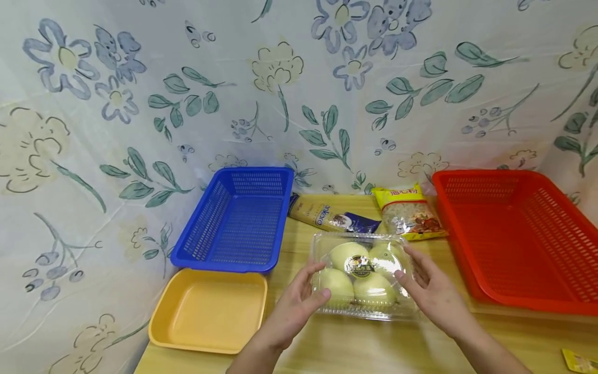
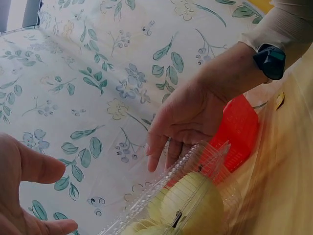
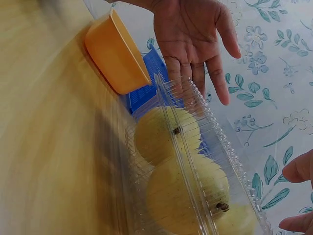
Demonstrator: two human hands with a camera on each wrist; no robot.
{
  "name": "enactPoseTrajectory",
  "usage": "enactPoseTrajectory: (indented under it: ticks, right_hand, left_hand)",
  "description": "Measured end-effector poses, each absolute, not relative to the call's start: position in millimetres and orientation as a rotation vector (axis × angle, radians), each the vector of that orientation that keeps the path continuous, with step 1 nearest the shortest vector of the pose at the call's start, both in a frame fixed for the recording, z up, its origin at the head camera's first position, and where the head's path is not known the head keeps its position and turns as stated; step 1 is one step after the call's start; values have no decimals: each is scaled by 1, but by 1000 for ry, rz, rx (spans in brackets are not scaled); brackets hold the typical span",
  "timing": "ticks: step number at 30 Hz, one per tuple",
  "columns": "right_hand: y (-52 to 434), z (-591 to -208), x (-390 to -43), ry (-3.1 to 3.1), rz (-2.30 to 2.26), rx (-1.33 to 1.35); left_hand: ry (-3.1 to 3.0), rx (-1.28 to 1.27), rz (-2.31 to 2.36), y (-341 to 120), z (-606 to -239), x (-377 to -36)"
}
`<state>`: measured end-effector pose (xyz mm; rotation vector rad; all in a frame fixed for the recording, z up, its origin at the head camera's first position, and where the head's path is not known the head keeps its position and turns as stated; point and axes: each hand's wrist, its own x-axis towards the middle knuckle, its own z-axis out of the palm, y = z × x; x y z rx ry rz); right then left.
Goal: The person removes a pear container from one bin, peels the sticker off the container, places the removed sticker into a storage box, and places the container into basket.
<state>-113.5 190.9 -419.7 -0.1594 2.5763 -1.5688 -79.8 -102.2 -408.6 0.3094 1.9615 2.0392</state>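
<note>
A clear plastic clamshell box (image 1: 364, 306) of pale yellow-green pears (image 1: 340, 284) sits in front of me, with a dark round label on its lid. At its left side is my left hand (image 1: 289, 309), the thumb and fingers spread apart; the right wrist view shows that palm (image 3: 188, 36) open beside the box's end. My right hand (image 1: 439, 296) is at the opposite side, its thumb over the lid's edge in the head view. In the left wrist view its fingers (image 2: 155, 154) extend loosely down behind the box.
A blue basket (image 1: 233, 223) and a yellow tray (image 1: 210, 311) stand at left, a red basket (image 1: 509, 244) at right. Behind the box lie a beige-and-navy packet (image 1: 331, 215) and a yellow-topped clear bag (image 1: 408, 213). A small yellow packet (image 1: 579, 361) lies at front right.
</note>
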Motion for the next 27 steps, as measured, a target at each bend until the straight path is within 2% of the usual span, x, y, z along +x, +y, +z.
enactPoseTrajectory:
  ticks: [13, 27]
  right_hand:
    - [182, -439, -117, 2598, -1553, -124]
    - [183, -448, -118, 2760, -1510, -140]
  left_hand:
    - [2094, 151, 2010, -105, -430, -87]
    - [2569, -118, 1807, -89, -451, -106]
